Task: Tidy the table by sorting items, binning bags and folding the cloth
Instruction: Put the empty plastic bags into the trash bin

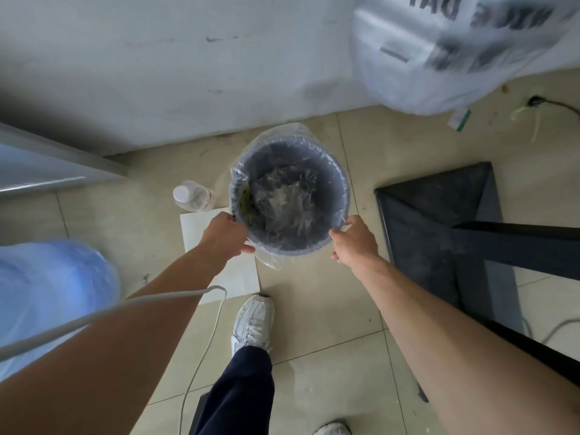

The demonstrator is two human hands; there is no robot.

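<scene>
Head view: my left hand [224,235] and right hand [354,241] hold opposite sides of the grey bin [276,155] near the wall [157,73], fingers curled over its rim and clear liner [273,133]. Crumpled plastic bags [282,199] lie inside. A capped bottle [193,196] sits on the floor [314,309] just beside it.

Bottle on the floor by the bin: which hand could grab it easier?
Probably the left hand. The bottle stands left of the bin, just beyond that hand. The right hand holds the rim's other side and would have to cross over the bin.
</scene>
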